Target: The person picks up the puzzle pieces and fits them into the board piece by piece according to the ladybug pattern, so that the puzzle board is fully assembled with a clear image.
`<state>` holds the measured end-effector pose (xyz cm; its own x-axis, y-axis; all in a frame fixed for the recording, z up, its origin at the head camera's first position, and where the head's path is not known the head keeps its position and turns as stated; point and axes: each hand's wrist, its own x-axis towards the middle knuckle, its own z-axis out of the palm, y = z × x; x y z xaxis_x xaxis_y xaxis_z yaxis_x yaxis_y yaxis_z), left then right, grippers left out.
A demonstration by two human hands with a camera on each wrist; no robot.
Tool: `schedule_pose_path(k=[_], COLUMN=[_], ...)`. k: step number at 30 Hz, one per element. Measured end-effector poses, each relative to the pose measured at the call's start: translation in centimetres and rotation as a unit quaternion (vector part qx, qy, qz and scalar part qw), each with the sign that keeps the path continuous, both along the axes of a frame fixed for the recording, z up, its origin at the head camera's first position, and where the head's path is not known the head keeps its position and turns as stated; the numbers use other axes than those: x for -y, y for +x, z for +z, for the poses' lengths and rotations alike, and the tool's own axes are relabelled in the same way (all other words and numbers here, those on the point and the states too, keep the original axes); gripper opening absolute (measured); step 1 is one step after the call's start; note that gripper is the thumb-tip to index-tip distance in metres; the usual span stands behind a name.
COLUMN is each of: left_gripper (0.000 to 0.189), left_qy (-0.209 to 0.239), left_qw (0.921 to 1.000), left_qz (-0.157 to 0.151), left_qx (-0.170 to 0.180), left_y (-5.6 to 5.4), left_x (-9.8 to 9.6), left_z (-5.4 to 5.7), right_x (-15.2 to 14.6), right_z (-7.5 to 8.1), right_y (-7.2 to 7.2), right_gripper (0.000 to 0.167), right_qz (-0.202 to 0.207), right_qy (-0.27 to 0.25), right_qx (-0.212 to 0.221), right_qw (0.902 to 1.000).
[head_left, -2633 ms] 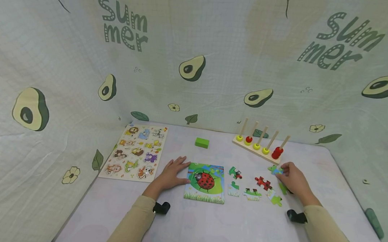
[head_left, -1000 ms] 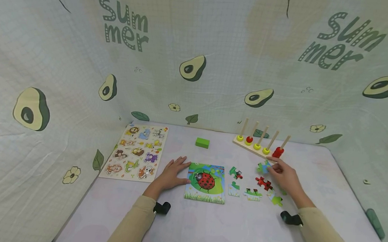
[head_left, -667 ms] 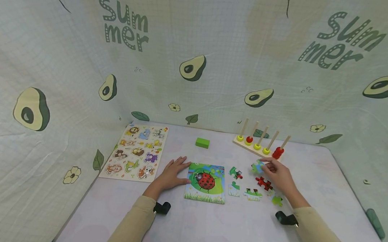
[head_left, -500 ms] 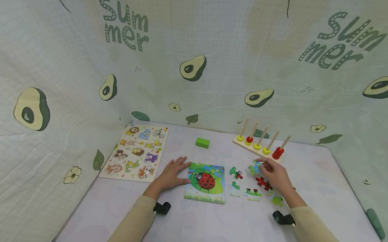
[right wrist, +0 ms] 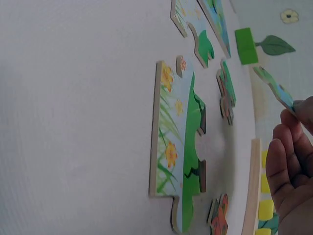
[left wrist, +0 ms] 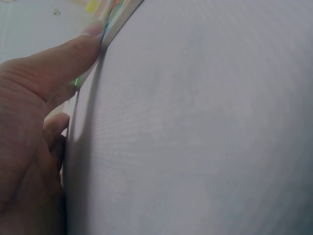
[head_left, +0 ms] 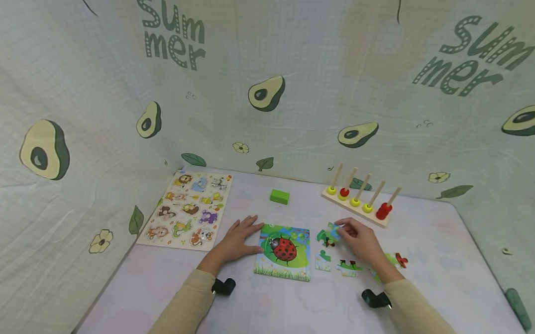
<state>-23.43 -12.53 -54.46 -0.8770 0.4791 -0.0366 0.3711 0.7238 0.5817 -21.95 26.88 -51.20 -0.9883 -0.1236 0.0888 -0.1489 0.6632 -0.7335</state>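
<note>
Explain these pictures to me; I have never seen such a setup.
There is no robot here, only a person working bare-handed. The wide picture comes from a camera worn on the head, looking down over the pale table; the two close ones come from the wrist cameras. The left hand rests at the edge of a ladybug picture. The right hand pinches a green-and-blue puzzle piece, raised above the table. Loose puzzle pieces lie nearby. Farther back are a green block and a wooden peg stand, and an animal board lies on the left.
</note>
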Motion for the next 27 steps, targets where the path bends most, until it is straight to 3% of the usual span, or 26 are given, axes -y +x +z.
schedule_pose_path(k=[17,27], left_gripper=[0.079,0.078], left_qy=[0.003,0.006], left_qw=[1.0,1.0], left_qz=[-0.005,-0.002], left_qx=[0.005,0.003], left_y=[-0.1,-0.1], left_x=[0.1,0.1], left_z=[-0.1,-0.1], right_x=[4.6,6.6], right_z=[-0.8,-1.5], right_y=[-0.7,-1.2], right_gripper=[0.016,0.017], right_qz=[0.065,0.081], right_qy=[-0.029,-0.018], right_qx=[-0.005,0.031], right_qw=[0.9974,0.9961])
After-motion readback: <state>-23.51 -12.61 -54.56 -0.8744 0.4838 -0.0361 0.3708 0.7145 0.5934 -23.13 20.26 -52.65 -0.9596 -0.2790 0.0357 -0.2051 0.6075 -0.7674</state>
